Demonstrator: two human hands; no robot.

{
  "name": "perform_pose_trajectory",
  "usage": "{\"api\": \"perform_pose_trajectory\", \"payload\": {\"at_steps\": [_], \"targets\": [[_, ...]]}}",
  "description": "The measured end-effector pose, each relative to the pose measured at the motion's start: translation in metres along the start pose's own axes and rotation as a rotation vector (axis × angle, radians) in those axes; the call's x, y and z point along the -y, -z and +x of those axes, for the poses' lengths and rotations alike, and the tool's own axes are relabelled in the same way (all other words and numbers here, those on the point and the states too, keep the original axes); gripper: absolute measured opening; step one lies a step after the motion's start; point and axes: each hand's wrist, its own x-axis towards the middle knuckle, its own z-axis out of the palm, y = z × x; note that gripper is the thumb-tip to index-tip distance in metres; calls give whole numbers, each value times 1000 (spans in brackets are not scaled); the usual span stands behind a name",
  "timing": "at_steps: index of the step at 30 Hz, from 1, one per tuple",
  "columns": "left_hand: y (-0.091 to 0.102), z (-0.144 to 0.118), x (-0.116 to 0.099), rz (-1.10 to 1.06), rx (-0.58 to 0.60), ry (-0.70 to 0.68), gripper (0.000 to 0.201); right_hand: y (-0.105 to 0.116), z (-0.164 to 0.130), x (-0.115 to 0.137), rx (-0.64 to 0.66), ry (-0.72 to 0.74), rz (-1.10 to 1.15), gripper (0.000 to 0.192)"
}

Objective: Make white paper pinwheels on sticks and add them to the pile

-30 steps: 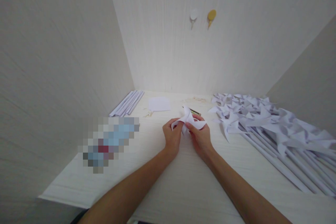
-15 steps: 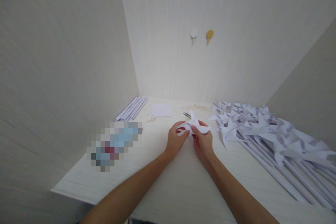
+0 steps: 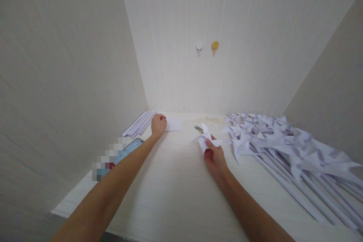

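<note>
My right hand (image 3: 216,155) grips a white paper pinwheel (image 3: 204,136), the thumb pressed on it near its middle and the other fingers partly hidden beneath. Just behind the pinwheel lie scissors (image 3: 197,128), partly covered by it, with their blades pointing left. At the back left, my left hand (image 3: 159,125) is closed, thumb and fingers curled together; what they hold, if anything, is too small to make out. It is beside the left edge of a white paper sheet (image 3: 173,124) lying flat on the table.
Rolled paper sticks (image 3: 139,124) lie along the left wall. A phone (image 3: 129,151), partly blurred out, is behind my left forearm. Many finished pinwheels (image 3: 263,134) on paper sticks (image 3: 295,193) fill the right side. Two hooks, one white (image 3: 199,45) and one yellow (image 3: 215,45), are on the back wall.
My left hand has let go of the pinwheel and moved left and back to the paper sheet. My right hand keeps the pinwheel, now slightly lower and tilted. The view has shifted a little.
</note>
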Motion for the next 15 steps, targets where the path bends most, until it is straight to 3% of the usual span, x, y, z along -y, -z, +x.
{"api": "perform_pose_trajectory", "payload": {"at_steps": [7,15], "targets": [[30,53,40,247,142,10,29,-3,1,-1,-26,-73,46,33],[20,80,58,423,279,85,19,1,4,-5,21,-90,15,30]]}}
